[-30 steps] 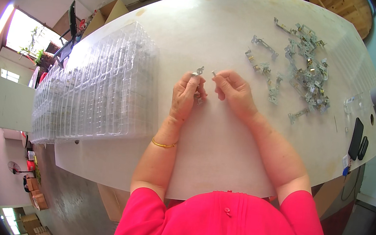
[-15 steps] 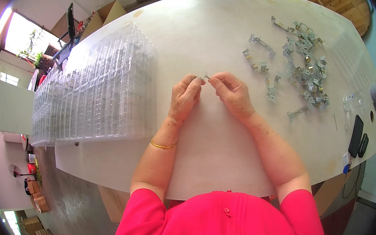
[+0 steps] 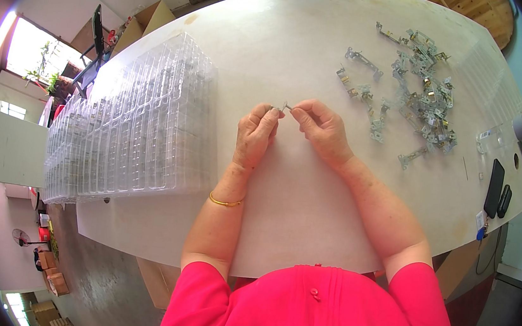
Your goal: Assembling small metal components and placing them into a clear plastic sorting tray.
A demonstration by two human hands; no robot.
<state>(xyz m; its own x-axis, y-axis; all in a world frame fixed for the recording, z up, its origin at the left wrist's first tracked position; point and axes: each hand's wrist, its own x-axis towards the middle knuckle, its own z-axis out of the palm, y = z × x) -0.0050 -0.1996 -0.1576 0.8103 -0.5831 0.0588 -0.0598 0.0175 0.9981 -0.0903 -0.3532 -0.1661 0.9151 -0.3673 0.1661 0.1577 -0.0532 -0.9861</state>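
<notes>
My left hand (image 3: 256, 136) and my right hand (image 3: 321, 131) meet over the middle of the white table (image 3: 293, 217), fingertips close together. Between them is a small metal part (image 3: 284, 107), grey and thin, mostly covered by the fingers. The left thumb and fingers pinch one end of it. At its other side the right thumb and forefinger are closed; whether they grip the same part or another small piece is too small to tell. To the right of my hands lies a loose heap of metal brackets (image 3: 429, 104) with brass-coloured pieces, several of them lying apart from the heap.
Stacked clear plastic trays (image 3: 150, 126) stand tall on the table's left, close to my left forearm. On the right lie a black phone (image 3: 494, 187), a small black case (image 3: 505, 201), keys (image 3: 481, 232), a thin rod (image 3: 465, 168) and a roll of tape (image 3: 521, 127).
</notes>
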